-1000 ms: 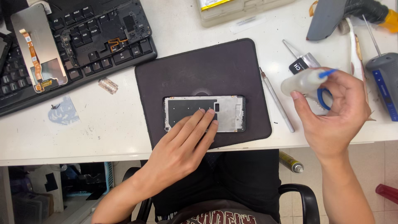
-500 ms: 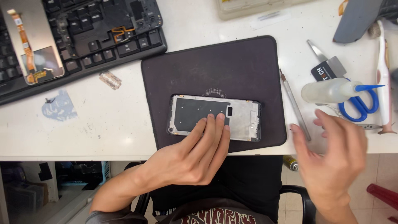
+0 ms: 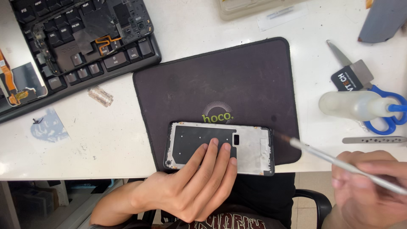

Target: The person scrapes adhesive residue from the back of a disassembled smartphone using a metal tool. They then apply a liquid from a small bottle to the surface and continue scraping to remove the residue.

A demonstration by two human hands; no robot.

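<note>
My right hand [image 3: 366,191] has dropped the bottle [image 3: 356,105] and now pinches a thin metal tool [image 3: 339,163]; left hand [image 3: 199,182] fingers together, flat on phone frame [image 3: 254,148].

— What sort of place is this?
— A phone repair bench: a bare phone frame [image 3: 219,148] on a dark work mat [image 3: 220,80], a stripped board on a keyboard [image 3: 80,42], scissors [image 3: 388,112] and a glue bottle [image 3: 356,105] lying about

White desk [image 3: 106,144], black chair [image 3: 311,201] beneath, evenly lit.
</note>
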